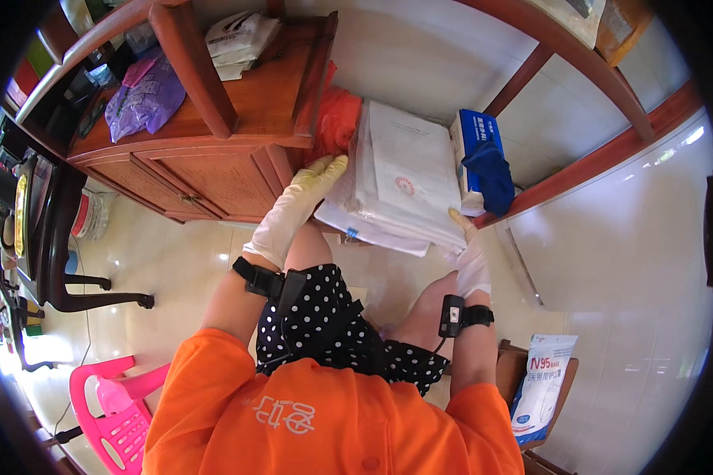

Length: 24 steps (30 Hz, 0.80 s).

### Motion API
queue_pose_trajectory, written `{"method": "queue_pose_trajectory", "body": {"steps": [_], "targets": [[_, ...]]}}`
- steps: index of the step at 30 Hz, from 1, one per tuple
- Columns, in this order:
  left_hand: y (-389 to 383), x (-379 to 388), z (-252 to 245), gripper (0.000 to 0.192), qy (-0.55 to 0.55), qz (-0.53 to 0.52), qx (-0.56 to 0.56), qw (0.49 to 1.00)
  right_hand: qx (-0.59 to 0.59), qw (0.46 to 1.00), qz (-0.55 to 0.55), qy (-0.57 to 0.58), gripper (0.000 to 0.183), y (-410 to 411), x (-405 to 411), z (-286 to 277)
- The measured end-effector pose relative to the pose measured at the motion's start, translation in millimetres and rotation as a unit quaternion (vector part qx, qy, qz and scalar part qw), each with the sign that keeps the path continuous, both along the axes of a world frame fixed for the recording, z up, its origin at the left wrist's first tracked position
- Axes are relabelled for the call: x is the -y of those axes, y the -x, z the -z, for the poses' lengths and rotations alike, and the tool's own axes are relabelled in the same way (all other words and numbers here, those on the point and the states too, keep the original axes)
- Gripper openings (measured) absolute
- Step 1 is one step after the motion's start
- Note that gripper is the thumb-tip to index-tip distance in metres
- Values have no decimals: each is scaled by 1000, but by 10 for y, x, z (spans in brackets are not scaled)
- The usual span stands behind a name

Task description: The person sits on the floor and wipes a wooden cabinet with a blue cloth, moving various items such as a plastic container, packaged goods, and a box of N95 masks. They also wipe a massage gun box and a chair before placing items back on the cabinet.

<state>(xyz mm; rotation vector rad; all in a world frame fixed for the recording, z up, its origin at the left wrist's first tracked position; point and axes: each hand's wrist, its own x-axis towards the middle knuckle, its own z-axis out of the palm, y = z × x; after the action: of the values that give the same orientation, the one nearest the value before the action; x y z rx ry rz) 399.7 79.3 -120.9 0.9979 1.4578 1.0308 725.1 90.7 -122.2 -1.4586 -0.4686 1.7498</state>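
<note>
A stack of papers in clear plastic sleeves point(416, 160) lies before me, its top sheet bearing print and a round red stamp. My left hand point(318, 178), in a pale rubber glove, is at the stack's left edge, fingers extended beside a red plastic bag point(336, 119). Gloved too, my right hand point(466, 231) grips the stack's lower right corner; its fingers are partly hidden. Looser sheets with a blue binder clip point(352, 233) stick out under the near edge. Touching or close to the right side stands a blue and white box point(472, 130) with a dark blue cloth point(488, 172) over it.
A wooden cabinet point(214, 178) stands at left, with a purple plastic bag point(148, 98) and a white bag point(240, 38) on top. Wooden rails point(594, 160) run at right. Behind me are a pink plastic chair point(116, 409) and a mask packet point(543, 386) on a wooden seat.
</note>
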Motion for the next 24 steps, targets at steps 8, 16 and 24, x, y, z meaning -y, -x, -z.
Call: {"method": "queue_pose_trajectory", "body": {"steps": [8,16,24], "targets": [[-41,126,-274,39,105,-325,919,198,-20,999,3,29,36,21,-76,155],[133,-47,484,52,102,-271,882,372,117,945,-300,-50,70,-6,46,554],[-108,-443,321,56,177,-38,473,862,-147,984,-94,-25,66,-49,-53,717]]}}
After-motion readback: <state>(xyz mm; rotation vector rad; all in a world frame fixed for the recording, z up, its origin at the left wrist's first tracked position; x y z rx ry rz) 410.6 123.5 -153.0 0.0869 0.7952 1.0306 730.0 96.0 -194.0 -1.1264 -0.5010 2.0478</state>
